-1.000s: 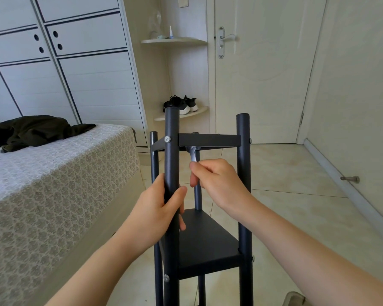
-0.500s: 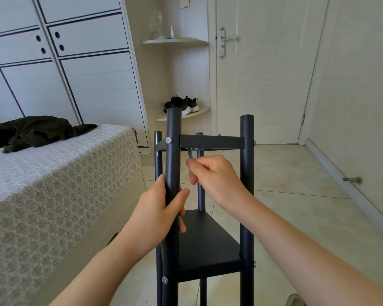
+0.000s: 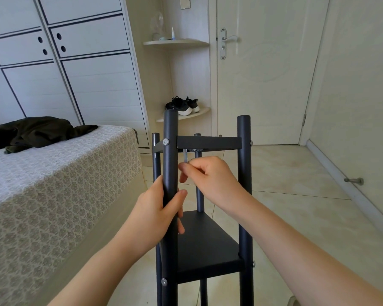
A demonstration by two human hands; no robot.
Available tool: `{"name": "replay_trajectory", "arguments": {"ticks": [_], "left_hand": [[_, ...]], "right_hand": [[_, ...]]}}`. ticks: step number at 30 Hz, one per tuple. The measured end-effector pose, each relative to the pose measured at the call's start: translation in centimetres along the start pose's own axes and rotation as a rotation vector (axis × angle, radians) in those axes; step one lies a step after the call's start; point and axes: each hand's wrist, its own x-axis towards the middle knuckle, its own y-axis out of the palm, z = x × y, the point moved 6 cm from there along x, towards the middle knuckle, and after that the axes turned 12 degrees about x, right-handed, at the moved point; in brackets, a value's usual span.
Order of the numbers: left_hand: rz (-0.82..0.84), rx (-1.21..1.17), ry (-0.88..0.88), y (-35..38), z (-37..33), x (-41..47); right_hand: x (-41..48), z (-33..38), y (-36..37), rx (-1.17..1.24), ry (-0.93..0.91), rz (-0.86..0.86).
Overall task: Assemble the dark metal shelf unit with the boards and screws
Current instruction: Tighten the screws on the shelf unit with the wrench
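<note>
Tiled floor point(image 3: 296, 173) beside patterned bed point(image 3: 53, 184); dark shelf unit point(image 3: 208, 244) stands upright on the tiles; left hand point(image 3: 157, 215) wrapped round front-left post point(image 3: 170, 133), below top board point(image 3: 208, 142); right hand point(image 3: 210, 180) pinches slim metal tool point(image 3: 186, 156), held upright, tip under that board's front edge.
</note>
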Motion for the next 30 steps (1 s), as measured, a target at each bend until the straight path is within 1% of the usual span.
{"name": "replay_trajectory", "arguments": {"ticks": [10,18,24,28,30], "left_hand": [[0.019,-0.023,0.01,-0.3,0.1,0.1],[0.028,0.002,0.0,-0.8,0.2,-0.1],[0.02,0.025,-0.003,-0.9,0.0,-0.4],[0.024,0.032,0.005,-0.8,-0.3,-0.5],[0.026,0.041,0.006,-0.8,-0.4,-0.5]], "right_hand": [[0.7,-0.8,0.8,-0.121,-0.132,-0.089],[0.9,-0.8,1.8,-0.211,-0.241,-0.151],[1.0,-0.7,2.1,-0.303,-0.318,-0.254],[0.9,-0.6,2.1,-0.301,-0.348,-0.332],[1.0,-0.9,2.1,-0.275,-0.335,-0.348]]}}
